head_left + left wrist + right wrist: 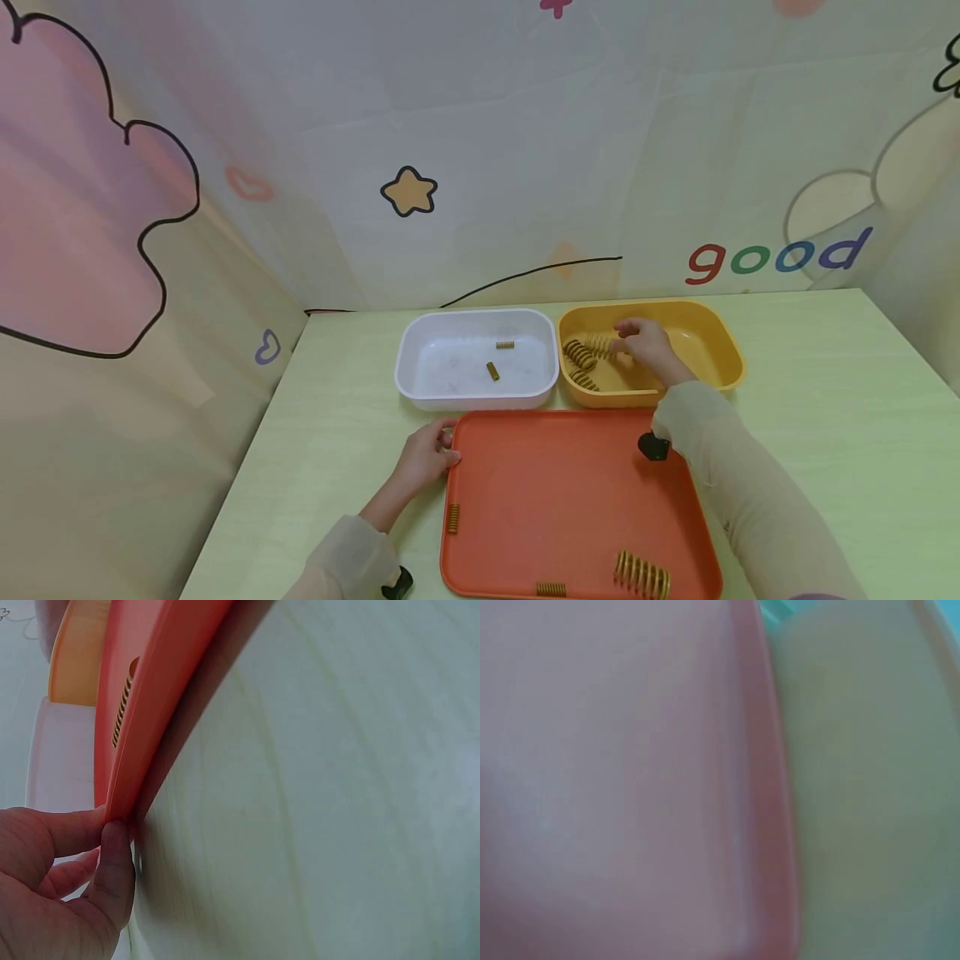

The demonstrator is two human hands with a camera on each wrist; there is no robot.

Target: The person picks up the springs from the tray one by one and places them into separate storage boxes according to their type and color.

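My left hand (423,457) pinches the rim of the red tray (570,492) at its far left corner. In the left wrist view, the thumb and a finger close on the tray's edge. My right hand (647,343) reaches into the yellow bin (705,333), its thumb and index finger apart. Right by its fingertips lies a large coil spring (598,346), with another large spring (580,356) and a third (583,381) at the bin's left end. On the tray are a small spring (453,518) at the left edge, another small spring (551,589) in front, and a large spring (642,575).
A white bin (420,367) stands against the yellow one, with a small spring (506,344) and a darker small spring (492,371) inside. Both bins sit just behind the tray on the pale green table (825,433). A printed curtain (487,150) hangs behind.
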